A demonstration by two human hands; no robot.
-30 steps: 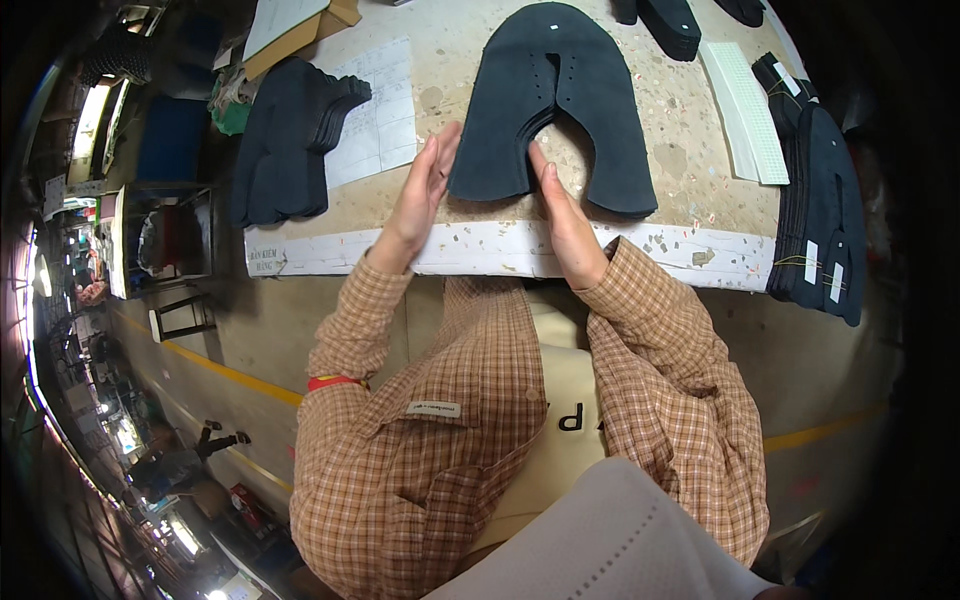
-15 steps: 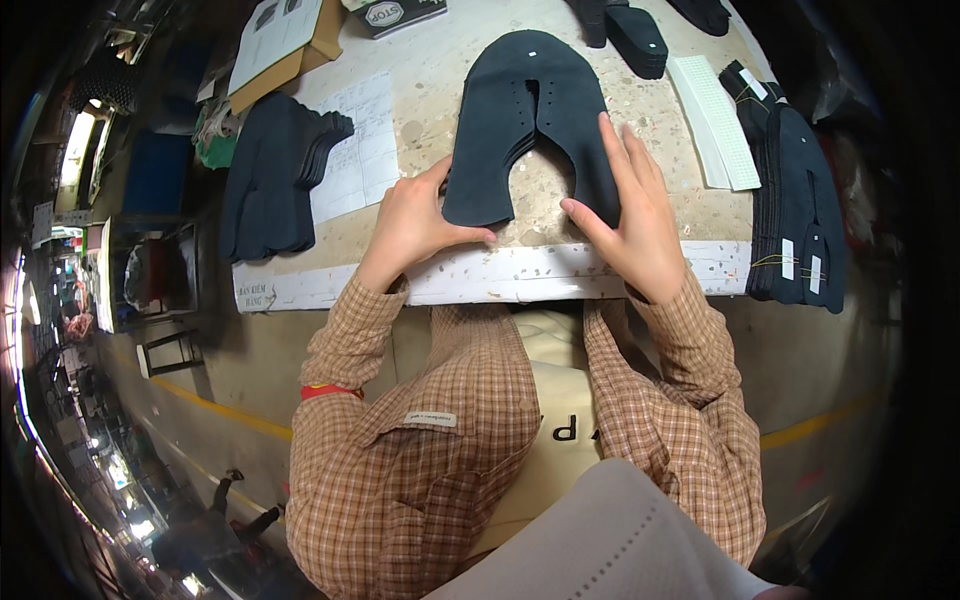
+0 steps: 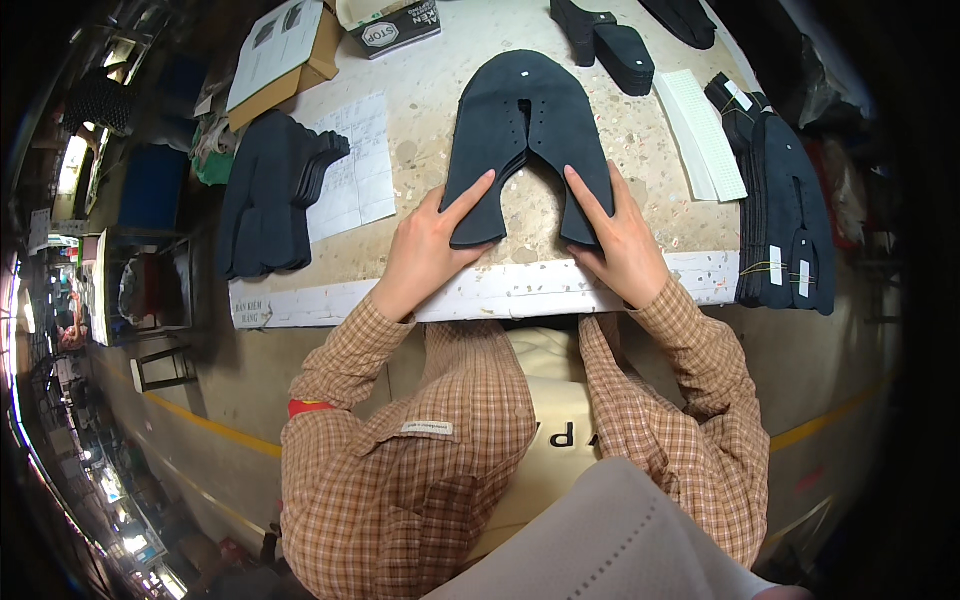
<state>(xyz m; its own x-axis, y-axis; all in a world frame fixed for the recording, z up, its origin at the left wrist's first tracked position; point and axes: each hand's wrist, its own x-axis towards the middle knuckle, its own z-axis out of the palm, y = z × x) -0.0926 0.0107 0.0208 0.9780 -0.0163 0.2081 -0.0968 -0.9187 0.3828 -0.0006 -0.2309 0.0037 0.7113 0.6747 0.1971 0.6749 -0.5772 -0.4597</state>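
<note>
A stack of dark navy, U-shaped shoe upper pieces (image 3: 525, 85) lies on the table, its rounded end away from me and its two legs toward me. Small punched holes flank the slit in its middle, and a tiny white mark shows near the top. My left hand (image 3: 428, 240) grips the left leg, one finger across its top face and the thumb at its near end. On the right leg, my right hand (image 3: 625, 240) has a similar hold, with a finger on top and the thumb at the lower tip. The fingers' undersides are hidden.
More dark cut pieces are stacked at the left (image 3: 265, 200) over a written paper sheet (image 3: 365, 165). Tied, tagged dark bundles (image 3: 790, 215) stand on the right beside pale green printed strips (image 3: 705, 140). Farther back are small dark stacks (image 3: 625, 60) and a cardboard box (image 3: 290, 60).
Both hands have shifted onto the stack's legs, with fingers now lying over the top faces. The view has moved slightly, and the stack sits a little nearer the table's front edge.
</note>
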